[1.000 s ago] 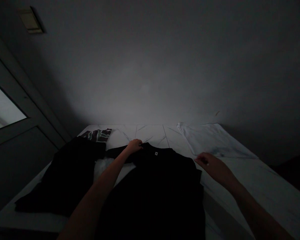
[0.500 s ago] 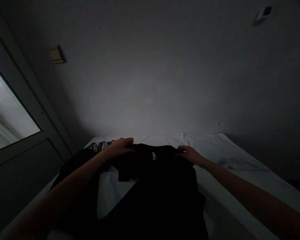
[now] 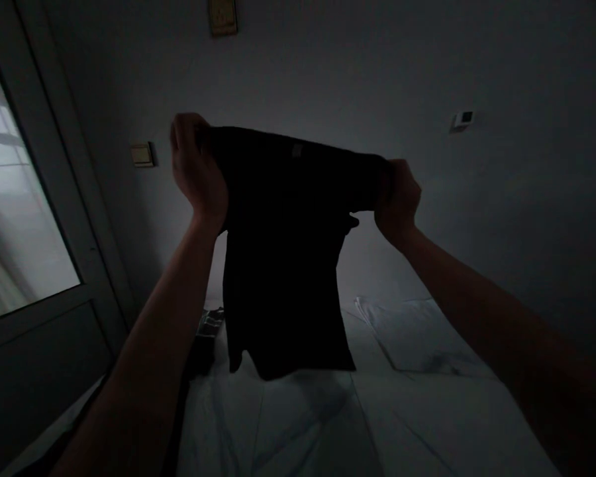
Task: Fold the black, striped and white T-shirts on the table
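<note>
A black T-shirt [image 3: 285,252] hangs in the air before me, spread between both hands, with a small pale label [image 3: 297,150] at its neckline. My left hand [image 3: 198,165] is closed on the shirt's upper left corner. At the upper right, my right hand [image 3: 400,199] grips the cloth by the shoulder or sleeve; the dark picture hides which. The lower hem dangles loose over the bed, uneven at its left end.
Below lies a bed with a pale marble-patterned sheet [image 3: 308,424] and a matching pillow [image 3: 422,331] on the right. Dark clothes [image 3: 203,344] lie at the left. A door [image 3: 34,298] stands far left; wall switches [image 3: 142,156] and a small white device [image 3: 463,120] are on the wall.
Both hands have risen, lifting the black T-shirt off the bed so that it hangs at full length. The left hand is now higher than the right, and the view has shifted.
</note>
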A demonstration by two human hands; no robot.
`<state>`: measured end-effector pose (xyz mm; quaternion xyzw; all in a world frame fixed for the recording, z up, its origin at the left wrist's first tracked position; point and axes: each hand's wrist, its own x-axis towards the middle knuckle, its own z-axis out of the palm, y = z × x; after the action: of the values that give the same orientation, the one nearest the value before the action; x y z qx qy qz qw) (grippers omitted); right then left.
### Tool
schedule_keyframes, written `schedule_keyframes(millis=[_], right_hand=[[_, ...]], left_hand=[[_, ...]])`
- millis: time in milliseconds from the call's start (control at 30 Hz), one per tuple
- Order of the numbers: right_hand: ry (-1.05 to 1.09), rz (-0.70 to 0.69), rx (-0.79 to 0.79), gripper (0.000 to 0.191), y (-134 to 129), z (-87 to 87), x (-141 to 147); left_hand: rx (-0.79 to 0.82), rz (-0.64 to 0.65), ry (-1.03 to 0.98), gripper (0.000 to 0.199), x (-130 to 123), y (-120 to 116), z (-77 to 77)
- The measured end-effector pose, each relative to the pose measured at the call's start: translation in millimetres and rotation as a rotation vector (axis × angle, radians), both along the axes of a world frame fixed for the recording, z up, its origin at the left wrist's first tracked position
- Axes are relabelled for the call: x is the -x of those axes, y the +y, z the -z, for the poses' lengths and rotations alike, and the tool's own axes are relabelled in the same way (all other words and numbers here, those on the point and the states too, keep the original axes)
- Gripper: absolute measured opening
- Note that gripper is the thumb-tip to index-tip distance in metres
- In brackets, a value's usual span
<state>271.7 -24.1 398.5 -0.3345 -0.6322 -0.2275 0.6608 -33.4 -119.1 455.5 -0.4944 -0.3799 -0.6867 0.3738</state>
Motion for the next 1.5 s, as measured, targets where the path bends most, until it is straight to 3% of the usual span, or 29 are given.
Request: schedule_keyframes(millis=[67,167,233,300,367,433,600,767,867,933,1033,1100,1233,1367,1500], right_hand=[[-0.102,-0.087,0.217,0.029,-3.8,33.1,-5.3],[-0.2,-0.215,0.514,0.021,-9.9,94.5,-20.4],[-0.173,-0.275,0.643,0.02,-16.1,133.7,-28.9],[-0.102,-0.313,0.749,0.022,-23.5,165.8,-31.0],[-0.027,-0.346,0.826,0.026,-32.2,188.0,-24.9],[0.015,-0.387,0.851,0.03,-43.0,200.3,-11.5],[-0.082,-0.512,0.854,0.031,-77.0,212.5,37.7],[-0.181,-0.337,0.787,0.049,-90.0,231.5,72.1],[-0.203,-0.274,0.771,0.025,-80.5,235.1,69.1],[-0.225,-0.322,0.803,0.015,-73.1,231.5,59.3],[-0.278,-0.476,0.881,0.017,-68.0,222.8,45.2],[-0.328,-0.559,0.935,0.015,-69.2,218.8,41.8],[-0.356,-0.609,1.005,0.013,-73.3,218.3,48.2],[-0.296,-0.672,1.056,0.012,-70.6,220.4,48.9],[-0.283,-0.776,1.116,0.031,-60.1,216.7,25.6]], left_hand=[[0.163,0.159,0.045,0.018,-2.1,-4.8,32.4],[0.633,0.419,0.116,0.008,3.8,-8.5,102.0],[0.868,0.542,0.103,0.011,6.6,-10.9,149.8],[1.001,0.61,0.041,0.015,4.0,-11.6,189.5],[1.072,0.637,-0.034,0.016,-5.0,-9.9,216.9],[1.114,0.642,-0.092,0.015,-18.6,-6.3,232.7],[1.136,0.628,-0.097,0.011,-54.3,1.9,250.7],[1.165,0.563,-0.045,0.008,-72.4,5.9,265.9],[1.186,0.546,0.042,0.009,-69.1,6.6,266.4],[1.213,0.57,0.114,0.011,-60.0,7.1,263.4],[1.305,0.628,0.238,0.017,-43.4,8.0,258.1],[1.334,0.596,0.294,0.019,-38.4,7.6,255.9],[1.202,0.489,0.323,0.025,-56.3,3.6,258.4],[1.142,0.529,0.284,0.027,-80.8,3.4,268.1],[1.141,0.479,0.122,0.017,-64.7,12.2,267.2]])
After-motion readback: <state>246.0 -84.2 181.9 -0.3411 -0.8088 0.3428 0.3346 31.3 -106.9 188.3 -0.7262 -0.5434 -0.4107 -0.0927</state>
